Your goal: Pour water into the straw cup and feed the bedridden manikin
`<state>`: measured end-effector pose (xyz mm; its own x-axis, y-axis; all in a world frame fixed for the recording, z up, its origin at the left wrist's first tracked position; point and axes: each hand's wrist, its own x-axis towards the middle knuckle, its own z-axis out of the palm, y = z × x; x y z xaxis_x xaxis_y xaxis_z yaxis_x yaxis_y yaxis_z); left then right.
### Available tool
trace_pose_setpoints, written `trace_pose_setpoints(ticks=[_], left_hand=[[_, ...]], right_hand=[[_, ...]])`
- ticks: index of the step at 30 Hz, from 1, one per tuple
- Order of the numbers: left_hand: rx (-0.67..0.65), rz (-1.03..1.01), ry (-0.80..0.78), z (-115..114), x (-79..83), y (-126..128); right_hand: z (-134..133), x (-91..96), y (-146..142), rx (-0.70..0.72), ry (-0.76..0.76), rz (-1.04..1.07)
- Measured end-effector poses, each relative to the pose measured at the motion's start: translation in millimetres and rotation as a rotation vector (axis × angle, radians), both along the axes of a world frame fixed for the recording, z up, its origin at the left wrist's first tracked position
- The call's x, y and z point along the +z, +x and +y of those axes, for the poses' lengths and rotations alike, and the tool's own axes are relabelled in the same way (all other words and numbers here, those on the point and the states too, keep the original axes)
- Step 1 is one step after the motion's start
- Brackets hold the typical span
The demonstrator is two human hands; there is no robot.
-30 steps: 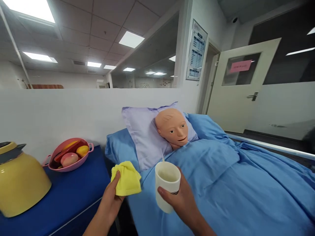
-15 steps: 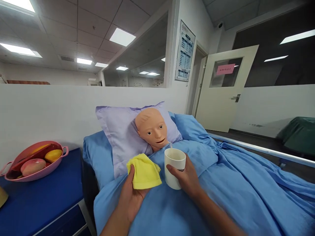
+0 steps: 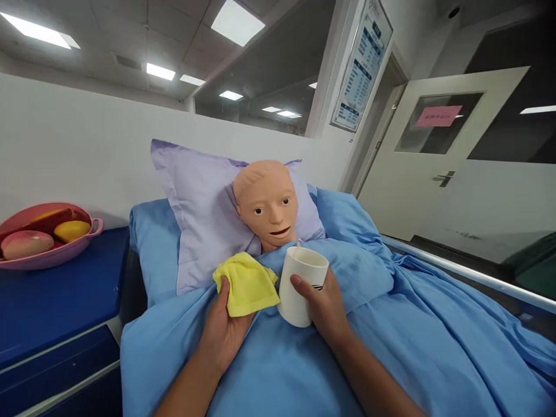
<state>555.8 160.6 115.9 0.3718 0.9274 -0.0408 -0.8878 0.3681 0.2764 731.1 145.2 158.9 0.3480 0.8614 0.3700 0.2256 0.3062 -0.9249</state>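
A folded yellow cloth is in my left hand, with the thumb pressed on top and the other fingers hidden beneath. My right hand is wrapped round a white mug with dark stripes, slightly tilted. What the mug contains cannot be seen. Just beyond both hands, a manikin rests its head on a lilac pillow, eyes open and mouth slightly parted. A blue quilt covers it up to the neck. The cloth's edge is close beside the mug.
On the left, a blue bedside cabinet bears a pink basket of fruit. A pale bed rail runs along the far right side. Behind the bed stands a white wall; a door is ajar at the right.
The view has tilted and come closer to the manikin. The mug leans more than before, its base shifted left. Both hands keep hold of the cloth and the mug.
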Motion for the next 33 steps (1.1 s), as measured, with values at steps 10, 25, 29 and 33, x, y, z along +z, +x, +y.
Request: trace_pose_setpoints(ticks=[10, 25, 29, 33], left_hand=[[0.052, -0.001, 0.024, -4.0, -5.9, -2.3], [0.080, 0.040, 0.102, -7.2, -8.9, -4.1], [0.071, 0.020, 0.116, -6.9, -10.9, -4.1], [0.069, 0.020, 0.107, -6.7, -11.6, -4.5]], right_hand=[[-5.9, -0.3, -3.0, 0.107, -0.034, 0.043], [-3.1, -4.4, -2.0, 0.146, -0.026, 0.019], [-3.6, -3.1, -2.4, 0.136, -0.017, -0.026], [-2.8, -4.2, -1.1, 0.141, -0.020, -0.035]])
